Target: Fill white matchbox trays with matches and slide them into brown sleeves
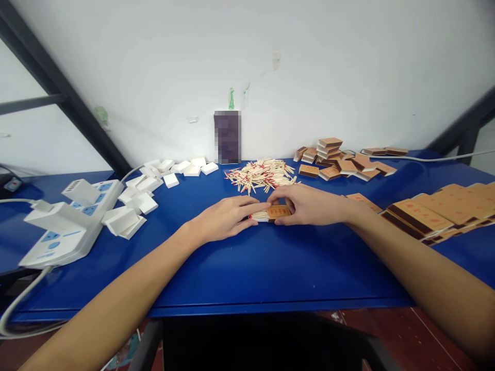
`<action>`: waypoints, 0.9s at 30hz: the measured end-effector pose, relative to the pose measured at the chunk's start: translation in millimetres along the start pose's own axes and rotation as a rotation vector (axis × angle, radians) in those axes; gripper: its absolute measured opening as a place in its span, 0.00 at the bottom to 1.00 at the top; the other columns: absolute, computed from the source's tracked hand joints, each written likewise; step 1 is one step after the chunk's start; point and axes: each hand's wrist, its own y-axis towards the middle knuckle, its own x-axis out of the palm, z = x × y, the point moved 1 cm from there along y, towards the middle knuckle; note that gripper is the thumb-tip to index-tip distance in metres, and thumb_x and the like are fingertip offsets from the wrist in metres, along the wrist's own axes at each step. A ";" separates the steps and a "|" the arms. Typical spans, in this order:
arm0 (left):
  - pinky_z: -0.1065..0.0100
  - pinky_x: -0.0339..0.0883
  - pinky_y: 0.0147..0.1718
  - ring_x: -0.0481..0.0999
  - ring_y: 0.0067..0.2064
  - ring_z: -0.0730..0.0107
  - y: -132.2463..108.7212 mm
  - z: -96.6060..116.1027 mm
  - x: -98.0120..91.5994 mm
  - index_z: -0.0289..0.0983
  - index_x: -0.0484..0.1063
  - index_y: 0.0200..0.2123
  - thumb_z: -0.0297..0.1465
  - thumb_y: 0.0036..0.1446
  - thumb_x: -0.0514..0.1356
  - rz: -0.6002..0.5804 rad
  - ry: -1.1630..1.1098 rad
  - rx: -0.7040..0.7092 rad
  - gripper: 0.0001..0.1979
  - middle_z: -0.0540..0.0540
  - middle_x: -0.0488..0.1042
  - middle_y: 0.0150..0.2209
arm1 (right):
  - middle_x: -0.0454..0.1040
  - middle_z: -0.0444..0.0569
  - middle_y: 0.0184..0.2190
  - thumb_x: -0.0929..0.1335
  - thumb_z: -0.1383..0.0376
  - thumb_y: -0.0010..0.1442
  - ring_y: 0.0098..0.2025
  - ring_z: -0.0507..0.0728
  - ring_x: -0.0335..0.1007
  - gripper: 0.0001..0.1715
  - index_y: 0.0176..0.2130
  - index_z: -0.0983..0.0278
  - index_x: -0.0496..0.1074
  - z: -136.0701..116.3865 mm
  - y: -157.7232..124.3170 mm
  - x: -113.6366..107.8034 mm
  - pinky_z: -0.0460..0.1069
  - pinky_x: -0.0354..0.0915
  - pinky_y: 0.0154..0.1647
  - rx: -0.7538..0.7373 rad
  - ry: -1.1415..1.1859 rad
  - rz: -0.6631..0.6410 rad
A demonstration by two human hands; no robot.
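Note:
Between my hands, at the middle of the blue table, lies a matchbox: a white inner tray (pixel 260 217) filled with matches sits partly inside an orange-brown sleeve (pixel 279 212). My left hand (pixel 229 218) grips the tray's left end between thumb and fingers. My right hand (pixel 296 205) is closed around the sleeve's right part, thumb at the near side and fingers at the far side. Just beyond is a heap of loose red-tipped matches (pixel 265 174).
White empty trays (pixel 135 198) lie scattered at left, beside a white power strip (pixel 91 216) with plugs and cables. Sleeves or matchboxes (pixel 348 165) pile up at back right. More matchboxes (pixel 421 216) lie in rows at right. A dark pixelated rectangle (pixel 227 136) stands against the wall.

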 end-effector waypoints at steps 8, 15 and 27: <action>0.60 0.72 0.45 0.77 0.47 0.60 1.8 2.8 -0.2 0.38 0.73 0.54 0.30 0.69 0.51 0.003 0.119 0.083 0.16 0.40 0.75 0.51 | 0.75 0.52 0.40 0.70 0.55 0.55 0.35 0.57 0.69 0.22 0.46 0.64 0.74 -0.3 0.4 -3.1 0.50 0.60 0.36 0.014 -0.007 -0.031; 0.60 0.72 0.46 0.76 0.48 0.61 0.5 0.1 2.0 0.38 0.73 0.54 0.29 0.69 0.50 0.022 0.084 0.078 0.16 0.39 0.75 0.51 | 0.76 0.52 0.41 0.69 0.53 0.56 0.35 0.57 0.69 0.23 0.47 0.63 0.74 6.5 -0.9 -5.4 0.50 0.60 0.35 0.014 0.002 -0.047; 0.60 0.71 0.45 0.75 0.46 0.61 0.2 0.9 2.6 0.37 0.74 0.53 0.28 0.69 0.51 0.039 0.063 0.058 0.15 0.40 0.76 0.50 | 0.75 0.50 0.38 0.70 0.51 0.55 0.34 0.57 0.68 0.23 0.45 0.63 0.74 4.2 0.9 -1.0 0.50 0.58 0.34 0.002 -0.046 0.007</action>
